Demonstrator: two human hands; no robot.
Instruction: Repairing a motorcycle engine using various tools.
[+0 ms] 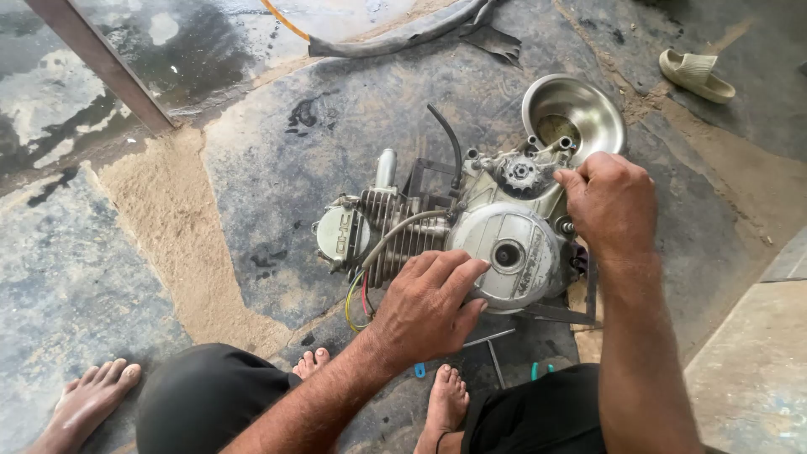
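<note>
A patchy stone floor (252,168), damp in places and streaked with sand, fills my feed; on it sits a small motorcycle engine (454,231) on a low metal stand (561,313). My left hand (429,307) lies flat on the near edge of the engine's round side cover (508,252), fingers extended and close together. My right hand (612,202) is curled at the engine's right end, beside the sprocket (519,174); whether its fingertips pinch a bolt or tool, I cannot tell. Behind the engine, touching its far right corner, a steel bowl (580,105) appears to hold a shallow yellowish residue, possibly oil. I judge the risks plain: the engine could rock on the stand under uneven pressure, and sand could enter open ports. Bare feet (445,403) sit close beneath the engine.
</note>
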